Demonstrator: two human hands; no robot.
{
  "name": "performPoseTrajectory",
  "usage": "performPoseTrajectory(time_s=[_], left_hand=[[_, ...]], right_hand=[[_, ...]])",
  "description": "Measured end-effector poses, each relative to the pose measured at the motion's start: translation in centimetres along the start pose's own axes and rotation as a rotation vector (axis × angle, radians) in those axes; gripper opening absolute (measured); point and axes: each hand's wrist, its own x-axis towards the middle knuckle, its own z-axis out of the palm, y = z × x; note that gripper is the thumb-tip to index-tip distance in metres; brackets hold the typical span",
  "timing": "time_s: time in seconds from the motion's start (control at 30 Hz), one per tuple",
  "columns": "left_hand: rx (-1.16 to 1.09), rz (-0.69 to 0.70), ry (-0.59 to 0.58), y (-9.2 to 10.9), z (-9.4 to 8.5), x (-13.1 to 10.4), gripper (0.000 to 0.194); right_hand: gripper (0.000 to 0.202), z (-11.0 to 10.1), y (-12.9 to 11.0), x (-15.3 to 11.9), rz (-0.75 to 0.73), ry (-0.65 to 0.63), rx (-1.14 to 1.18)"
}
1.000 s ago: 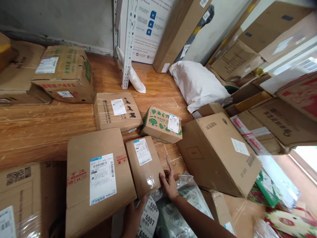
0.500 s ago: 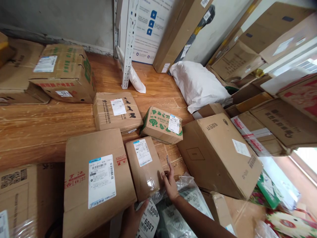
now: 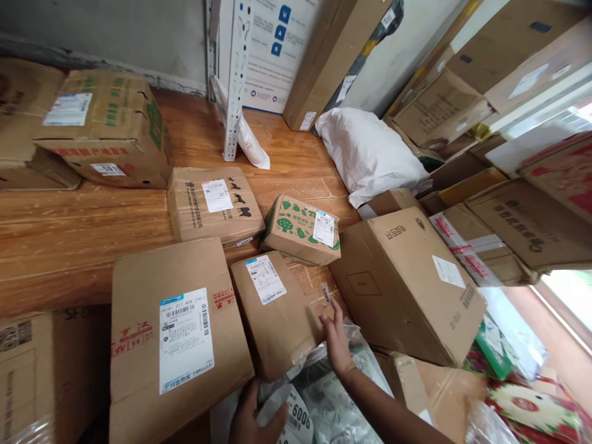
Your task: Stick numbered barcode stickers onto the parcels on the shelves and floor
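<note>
My left hand [image 3: 259,416] grips a sheet of number stickers [image 3: 300,414] at the bottom of the view, just below a small brown box; "6006" can be read on it. At the fingertips of my right hand [image 3: 338,339] a small sticker [image 3: 325,293] stands up, its print too small to read surely. That hand is at the right side of the small brown box [image 3: 289,314], which bears a white shipping label [image 3: 265,279]. Left of it is a larger brown carton [image 3: 139,290]. Under my right forearm lies a clear-wrapped parcel [image 3: 345,394].
Behind are a box with green fruit prints [image 3: 289,240] and a box with black animal prints [image 3: 197,231]. A big carton [image 3: 388,290] stands to the right, with a white sack [image 3: 370,154] beyond it. A metal shelf post [image 3: 235,80] rises from the wooden floor [image 3: 115,225].
My right hand has moved right with the sticker, which now shows more of its face. The sticker sheet in my left hand has shifted, and "6007" is out of sight. The view has moved slightly.
</note>
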Motion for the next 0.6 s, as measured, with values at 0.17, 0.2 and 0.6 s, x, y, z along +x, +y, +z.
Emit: performPoseTrajectory(time_s=[0.17, 0.2, 0.6], left_hand=[[-0.252, -0.092, 0.023, 2.6, 1.7, -1.5, 0.071], [-0.283, -0.127, 0.017, 3.3, 1.9, -1.5, 0.071], [-0.393, -0.195, 0.014, 5.6, 1.3, -1.4, 0.081]], right_hand=[[0.086, -2.3, -3.4, 0.2, 0.055, -0.066, 0.219], [0.085, -2.6, -3.7, 0.3, 0.057, -0.1, 0.242], [0.02, -6.1, -8.4, -1.3, -0.223, -0.645, -0.024]])
